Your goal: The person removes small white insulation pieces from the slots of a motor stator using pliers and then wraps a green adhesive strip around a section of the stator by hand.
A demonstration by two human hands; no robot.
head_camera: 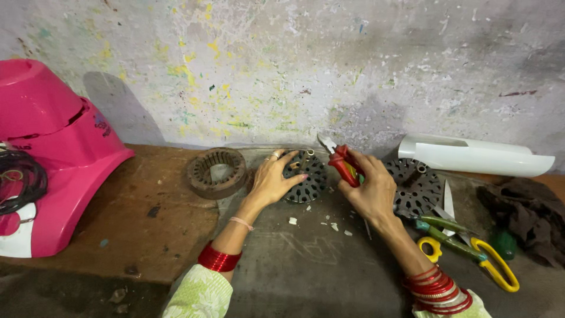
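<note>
My left hand (272, 179) rests on a round dark metal disc with holes (309, 179), fingers pressing its left side; a short shaft stands up from the disc's centre. My right hand (371, 188) grips red-handled cutting pliers (341, 162), whose metal jaws point up and left, just above the disc's right edge. A second perforated dark disc (416, 185) lies right of my right hand. Small white scraps (292, 221) lie on the bench below the disc.
A rusty ring-shaped metal core (216, 172) sits left of my left hand. A pink appliance housing (53, 153) with black cable stands far left. Yellow-and-green scissors (465, 247), a white plastic cover (471, 156) and a dark rag (529, 218) lie right. A stained wall runs behind.
</note>
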